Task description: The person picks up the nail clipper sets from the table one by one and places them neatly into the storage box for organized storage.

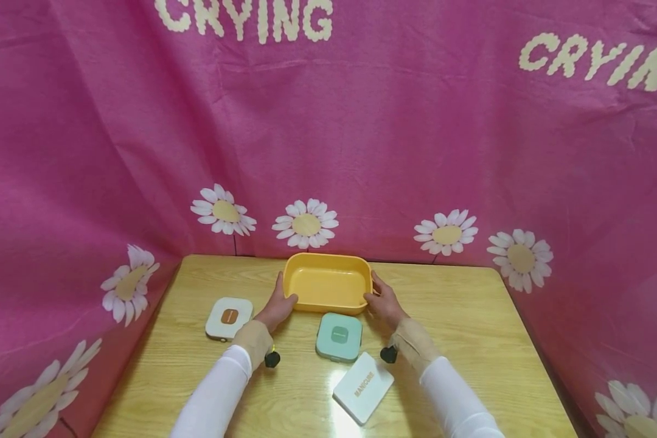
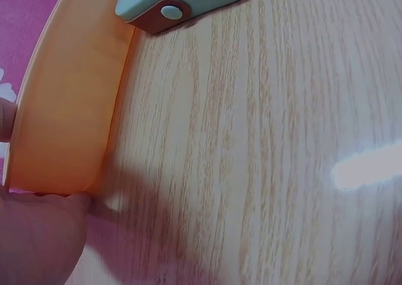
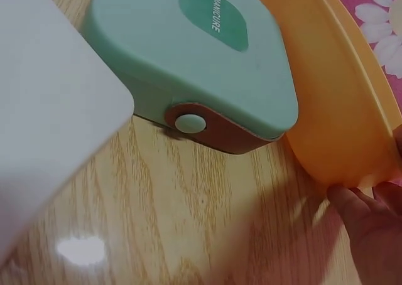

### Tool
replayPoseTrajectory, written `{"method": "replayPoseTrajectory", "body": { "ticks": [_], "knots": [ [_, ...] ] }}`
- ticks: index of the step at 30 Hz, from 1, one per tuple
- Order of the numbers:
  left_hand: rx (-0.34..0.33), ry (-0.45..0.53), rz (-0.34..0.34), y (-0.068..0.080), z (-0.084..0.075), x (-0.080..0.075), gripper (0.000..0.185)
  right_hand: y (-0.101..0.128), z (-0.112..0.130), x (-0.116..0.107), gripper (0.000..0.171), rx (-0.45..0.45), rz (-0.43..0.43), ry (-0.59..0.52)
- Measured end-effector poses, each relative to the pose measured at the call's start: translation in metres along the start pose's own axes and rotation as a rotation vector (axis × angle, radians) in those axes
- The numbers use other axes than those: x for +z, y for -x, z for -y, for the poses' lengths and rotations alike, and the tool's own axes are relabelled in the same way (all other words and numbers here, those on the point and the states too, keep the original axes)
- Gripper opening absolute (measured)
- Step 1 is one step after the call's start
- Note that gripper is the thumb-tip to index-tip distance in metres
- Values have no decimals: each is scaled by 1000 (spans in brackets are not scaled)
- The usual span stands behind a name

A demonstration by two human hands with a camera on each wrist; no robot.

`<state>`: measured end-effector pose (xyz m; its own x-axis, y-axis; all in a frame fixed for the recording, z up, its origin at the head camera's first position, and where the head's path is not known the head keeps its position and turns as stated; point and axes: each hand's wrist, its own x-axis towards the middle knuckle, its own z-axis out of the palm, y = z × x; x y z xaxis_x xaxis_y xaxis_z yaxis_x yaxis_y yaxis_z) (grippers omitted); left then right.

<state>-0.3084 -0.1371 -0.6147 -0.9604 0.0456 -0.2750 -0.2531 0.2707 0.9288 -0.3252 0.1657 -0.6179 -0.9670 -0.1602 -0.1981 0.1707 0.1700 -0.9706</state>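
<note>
A yellow rectangular bin (image 1: 327, 286) rests near the table's back edge, its open top facing up. At its left end my left hand (image 1: 277, 306) grips the wall, thumb at the near corner. My right hand (image 1: 385, 304) holds the opposite end the same way. In the left wrist view, the bin's side wall (image 2: 69, 96) shows with the thumb at its lower corner. Just in front of the bin sits a mint green manicure case (image 1: 339, 337) with a brown button strap (image 3: 220, 131), its corner close against the bin in the right wrist view.
A white box marked MANICURE (image 1: 364, 388) lies askew in front of the green case. To the left of my left hand is a white square case (image 1: 229, 317) with a brown label. Behind the wooden table (image 1: 460, 340) hangs a pink curtain (image 1: 372, 152) with daisies.
</note>
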Motion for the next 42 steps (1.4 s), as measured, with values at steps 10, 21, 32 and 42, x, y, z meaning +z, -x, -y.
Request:
{"method": "replayPoseTrajectory", "body": {
  "ticks": [10, 21, 32, 42],
  "knots": [
    [7, -48, -7, 1, -1, -1, 94, 2, 1, 3, 77, 18, -13, -32],
    [3, -118, -35, 7, -3, -18, 110, 6, 0, 9, 76, 25, -46, -135],
    [136, -431, -49, 46, -11, -58, 116, 8, -1, 8, 74, 5, -21, -138],
    [190, -745, -162, 80, 2, -90, 117, 9, -4, 10, 75, -10, -22, -162]
  ]
}}
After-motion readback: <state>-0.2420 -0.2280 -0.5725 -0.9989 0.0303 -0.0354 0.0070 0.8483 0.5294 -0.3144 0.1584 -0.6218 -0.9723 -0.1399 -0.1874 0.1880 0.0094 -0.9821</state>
